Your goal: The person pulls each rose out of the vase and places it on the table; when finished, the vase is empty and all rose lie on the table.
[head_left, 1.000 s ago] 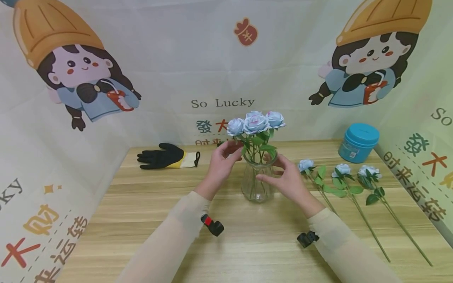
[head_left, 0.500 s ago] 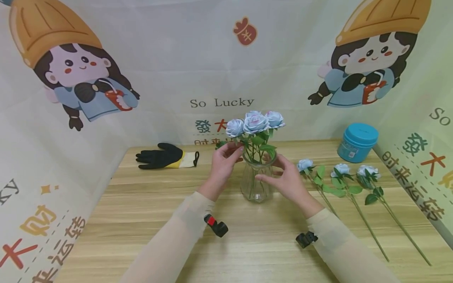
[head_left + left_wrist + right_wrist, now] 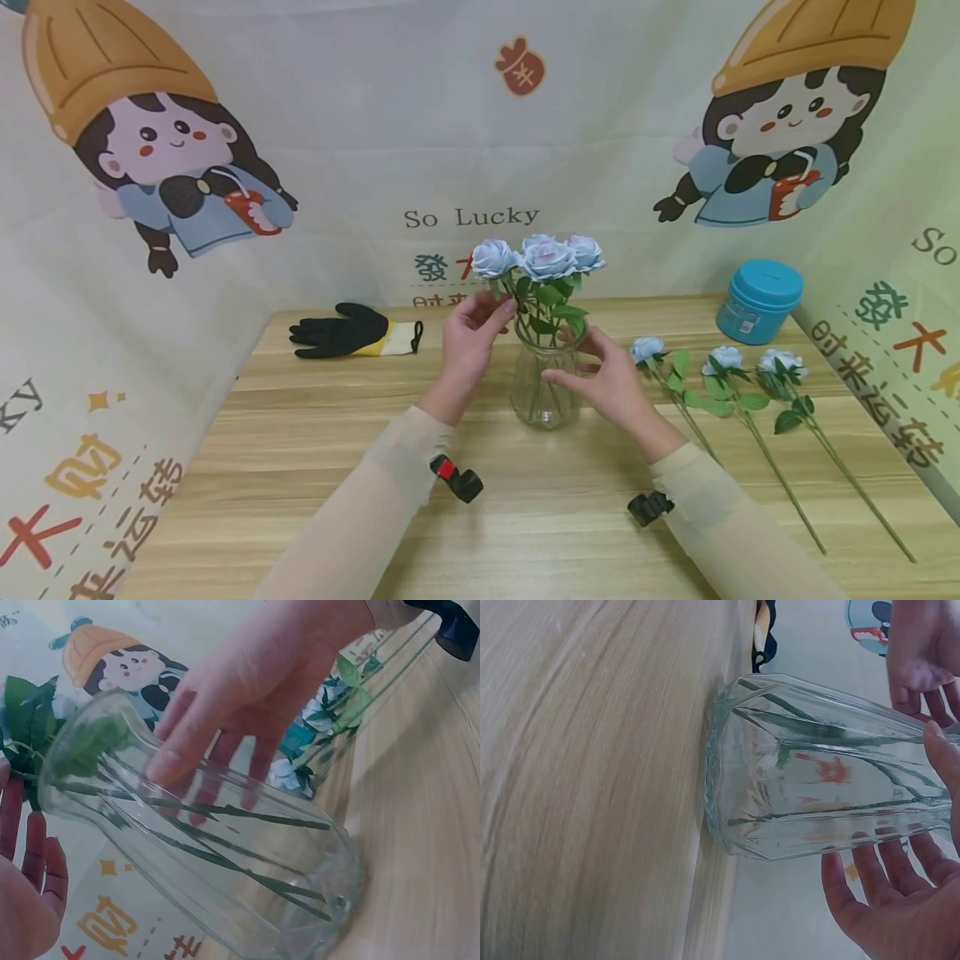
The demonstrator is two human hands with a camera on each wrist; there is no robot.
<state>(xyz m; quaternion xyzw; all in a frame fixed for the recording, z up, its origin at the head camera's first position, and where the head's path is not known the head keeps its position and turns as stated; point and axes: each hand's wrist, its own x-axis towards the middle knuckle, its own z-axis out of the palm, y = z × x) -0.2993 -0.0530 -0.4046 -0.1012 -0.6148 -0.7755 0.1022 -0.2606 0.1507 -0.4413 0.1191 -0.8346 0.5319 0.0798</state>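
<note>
Pale blue roses (image 3: 548, 259) stand in a clear glass vase (image 3: 545, 392), their stems crossing inside it. My left hand (image 3: 468, 337) is at the left of the vase mouth and pinches the stem of the leftmost rose (image 3: 494, 259) between thumb and fingers. In the left wrist view, that left hand (image 3: 30, 892) shows only partly at the edge. With thumb in front and fingers behind, my right hand (image 3: 609, 379) holds the vase from the right, just below its rim. The right wrist view shows the vase (image 3: 817, 780) standing upright on the table, with the right hand (image 3: 900, 907) around it.
Three blue roses (image 3: 738, 400) with long stems lie on the wooden table (image 3: 322, 500) to the right. Behind them stands a blue lidded tub (image 3: 759, 302). A black and yellow work glove (image 3: 352, 332) lies at the back left. A printed cloth backdrop encloses the table.
The leftmost rose has shifted slightly left and up, with my left hand at its stem. The right hand and the vase have stayed in place.
</note>
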